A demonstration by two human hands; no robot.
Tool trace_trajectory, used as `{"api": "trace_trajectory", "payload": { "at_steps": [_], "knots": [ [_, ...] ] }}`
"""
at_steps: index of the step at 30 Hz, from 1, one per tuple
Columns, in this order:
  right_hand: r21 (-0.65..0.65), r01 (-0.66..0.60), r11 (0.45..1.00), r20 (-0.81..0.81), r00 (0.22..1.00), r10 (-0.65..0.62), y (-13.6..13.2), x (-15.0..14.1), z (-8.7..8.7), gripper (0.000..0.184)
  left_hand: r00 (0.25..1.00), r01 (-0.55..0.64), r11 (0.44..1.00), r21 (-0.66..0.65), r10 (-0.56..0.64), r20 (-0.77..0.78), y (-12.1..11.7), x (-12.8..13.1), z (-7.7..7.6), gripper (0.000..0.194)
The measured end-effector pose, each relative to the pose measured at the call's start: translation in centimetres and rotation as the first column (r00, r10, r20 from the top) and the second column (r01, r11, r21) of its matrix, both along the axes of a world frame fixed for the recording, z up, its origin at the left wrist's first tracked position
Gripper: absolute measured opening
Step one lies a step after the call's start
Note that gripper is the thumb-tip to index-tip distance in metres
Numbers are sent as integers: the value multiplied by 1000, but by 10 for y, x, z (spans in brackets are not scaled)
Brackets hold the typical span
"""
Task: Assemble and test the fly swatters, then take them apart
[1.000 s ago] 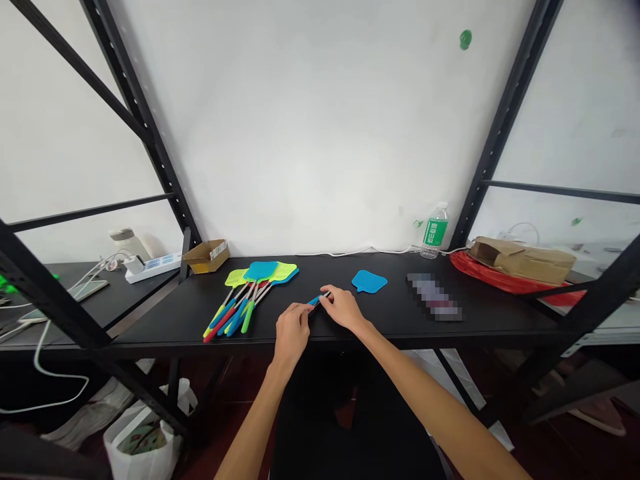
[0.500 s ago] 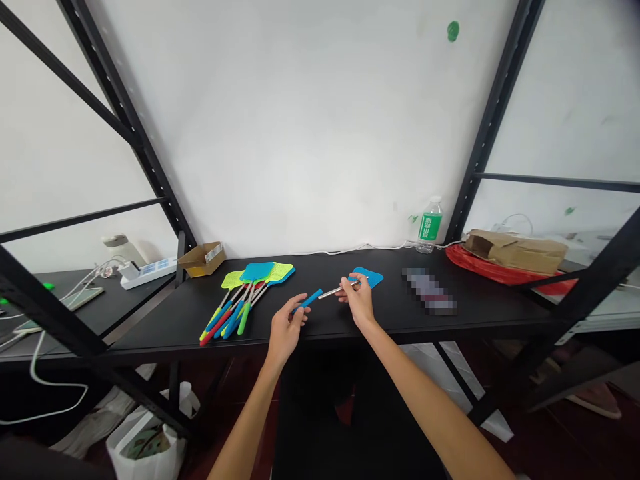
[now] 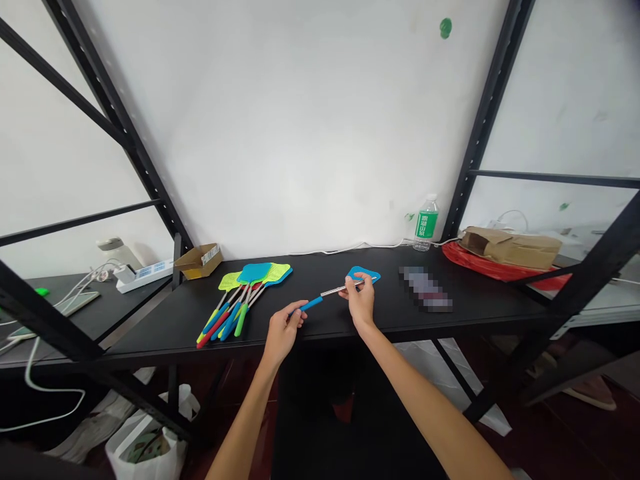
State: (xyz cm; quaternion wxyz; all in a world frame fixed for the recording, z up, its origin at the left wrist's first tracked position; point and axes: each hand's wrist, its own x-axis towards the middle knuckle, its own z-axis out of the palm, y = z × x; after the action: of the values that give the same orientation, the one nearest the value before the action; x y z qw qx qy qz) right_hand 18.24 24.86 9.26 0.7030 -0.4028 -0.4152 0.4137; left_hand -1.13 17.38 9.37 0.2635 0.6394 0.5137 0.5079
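Note:
Pinched in my left hand (image 3: 285,327) is a blue fly-swatter handle (image 3: 313,304), pointing right and slightly up. My right hand (image 3: 360,297) grips a thin silver metal rod (image 3: 333,291) between thumb and fingers. The rod's left end meets the handle's right end or lies right against it; whether it is inside, I cannot tell. Behind my right hand is a blue swatter head (image 3: 357,271), partly covered by the fingers. The rod's far end passes over this head; whether they are joined is unclear. To the left lies a fanned pile of fly swatters (image 3: 255,272) with coloured handles.
On the black table (image 3: 310,267) a small cardboard box (image 3: 199,261) stands at the back left. A water bottle (image 3: 426,223) is at the back right, near a pixelated flat object (image 3: 426,289) and a brown package (image 3: 510,248) on red plastic. Black metal posts frame both sides.
The blue handle has tilted flatter and come up to the rod's end, closing the gap between them. My right hand keeps its grip on the rod. The view has shifted slightly.

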Motion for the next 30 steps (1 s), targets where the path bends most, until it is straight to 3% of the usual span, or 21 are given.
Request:
{"api": "trace_trajectory", "payload": {
  "at_steps": [10, 19, 26, 30],
  "knots": [
    [1, -11, 1000, -21, 1000, 11, 0, 1, -1, 37, 994, 99, 995, -12, -98, 46, -3, -2, 4, 42],
    [6, -39, 999, -15, 999, 39, -1, 2, -2, 39, 991, 106, 994, -17, -104, 84, -5, 1, 6, 49],
    [2, -17, 1000, -9, 1000, 17, -1, 3, -3, 39, 996, 32, 999, 20, -30, -89, -8, 4, 8, 52],
    [19, -71, 997, 36, 997, 70, -1, 2, -2, 40, 983, 37, 999, 6, -35, -183, -9, 10, 8, 50]
  ]
}}
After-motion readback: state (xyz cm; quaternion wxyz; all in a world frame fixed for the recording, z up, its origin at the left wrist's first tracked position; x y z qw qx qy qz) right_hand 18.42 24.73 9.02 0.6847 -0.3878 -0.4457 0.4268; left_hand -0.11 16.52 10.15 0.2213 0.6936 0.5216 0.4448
